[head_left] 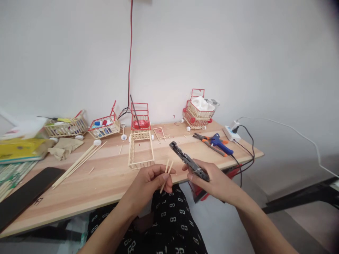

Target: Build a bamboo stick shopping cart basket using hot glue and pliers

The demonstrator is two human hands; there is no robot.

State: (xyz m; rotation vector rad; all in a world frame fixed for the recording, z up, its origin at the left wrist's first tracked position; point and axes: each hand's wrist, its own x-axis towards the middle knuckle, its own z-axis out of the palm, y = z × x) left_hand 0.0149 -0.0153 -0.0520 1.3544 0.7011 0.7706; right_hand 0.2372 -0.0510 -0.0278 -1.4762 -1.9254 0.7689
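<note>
Two short thin wooden sticks (166, 176) are pinched between the thumb and fingers of my left hand (156, 178), close to the table's front edge. My right hand (209, 176) is wrapped round grey metal pliers (188, 160), whose head points up and to the left, apart from the sticks. Beyond my left hand lies an open basket frame (153, 151) built of wooden sticks. Just behind it stands a small stick cart (140, 118) with a red handle and something red inside. A flat stick rectangle (159, 133) rests to the right of them.
Orange-handled pliers (212, 144) and a blue glue gun (219, 143) lie at the right, near a white power strip (231, 134). More small carts (104, 125) line the wall. Long wooden sticks (76, 165) and a black phone-like slab (29, 194) occupy the left.
</note>
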